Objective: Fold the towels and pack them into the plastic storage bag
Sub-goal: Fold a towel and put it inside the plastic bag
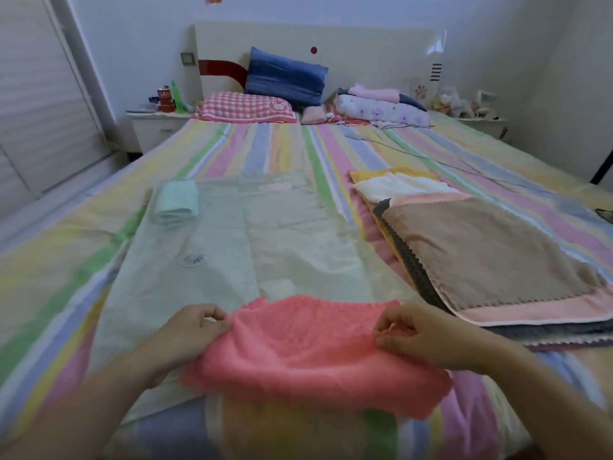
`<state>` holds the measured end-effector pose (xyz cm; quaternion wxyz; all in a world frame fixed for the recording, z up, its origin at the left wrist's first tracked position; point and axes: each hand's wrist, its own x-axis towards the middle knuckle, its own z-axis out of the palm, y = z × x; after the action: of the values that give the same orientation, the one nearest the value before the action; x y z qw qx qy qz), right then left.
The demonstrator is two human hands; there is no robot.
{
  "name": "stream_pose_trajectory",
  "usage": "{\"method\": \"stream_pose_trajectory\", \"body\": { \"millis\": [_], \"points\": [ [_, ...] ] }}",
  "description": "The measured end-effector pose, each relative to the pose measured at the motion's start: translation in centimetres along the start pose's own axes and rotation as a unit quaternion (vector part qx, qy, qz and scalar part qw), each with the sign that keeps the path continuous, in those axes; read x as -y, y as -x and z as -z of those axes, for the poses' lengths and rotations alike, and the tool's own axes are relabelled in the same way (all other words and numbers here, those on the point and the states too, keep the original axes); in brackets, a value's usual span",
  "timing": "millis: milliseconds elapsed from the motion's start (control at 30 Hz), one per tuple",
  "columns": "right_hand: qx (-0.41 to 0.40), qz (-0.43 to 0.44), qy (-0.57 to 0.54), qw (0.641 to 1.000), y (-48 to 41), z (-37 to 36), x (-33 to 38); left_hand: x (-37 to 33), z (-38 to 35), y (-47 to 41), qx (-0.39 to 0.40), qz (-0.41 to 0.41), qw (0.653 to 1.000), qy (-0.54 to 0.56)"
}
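From the head camera, I take the plastic storage bag [282,234] as my marker; it lies flat on the striped bed [49,260]. The pink towel [308,353] sags across the bag's near edge. My left hand [195,330] pinches the towel's far left corner and my right hand [421,336] pinches the far right one, fingers curled on the cloth. A folded mint towel [177,202] sits at the bag's far left corner; I cannot tell whether it is inside or on top. The unfolded stack of towels [481,257] lies just right of the bag.

I judge the pinches shallow, so a corner could slip and skew the fold. Dragging the towel may also rumple the slick bag beneath, and my right forearm could catch the stack.
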<state>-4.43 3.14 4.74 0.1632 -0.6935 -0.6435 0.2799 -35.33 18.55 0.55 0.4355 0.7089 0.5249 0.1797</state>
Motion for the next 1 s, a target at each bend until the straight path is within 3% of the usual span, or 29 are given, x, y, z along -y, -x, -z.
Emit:
{"method": "stream_pose_trajectory", "body": {
  "millis": [200,333,500,600,667,867,1000],
  "points": [
    [-0.148,-0.013,0.004,0.989,-2.5,0.1,-1.5,-0.6,0.8,-1.7,-0.091,-0.017,0.994,0.065],
    [-0.184,-0.053,0.068,0.979,-5.0,-0.8,-2.6,-0.5,0.5,-2.8,-0.094,-0.003,0.994,0.051],
    [-0.160,-0.053,0.129,0.977,-6.7,-2.4,-3.5,-1.3,0.2,-4.2,-0.020,0.067,0.997,0.034],
    [-0.140,-0.067,0.143,0.977,-7.1,-2.3,-3.8,-2.4,0.1,-4.9,0.120,0.118,0.979,0.116],
    [-0.122,-0.082,0.131,0.980,-7.1,-2.0,-3.9,-3.0,0.0,-5.2,0.165,0.128,0.973,0.099],
    [-0.092,-0.117,0.163,0.975,-6.8,-1.1,-3.9,-3.2,0.9,-6.2,0.159,0.097,0.972,-0.142],
    [-0.083,-0.117,0.170,0.975,-6.8,-0.8,-3.7,-3.1,0.9,-5.9,0.170,0.058,0.975,-0.129]
  ]
}}
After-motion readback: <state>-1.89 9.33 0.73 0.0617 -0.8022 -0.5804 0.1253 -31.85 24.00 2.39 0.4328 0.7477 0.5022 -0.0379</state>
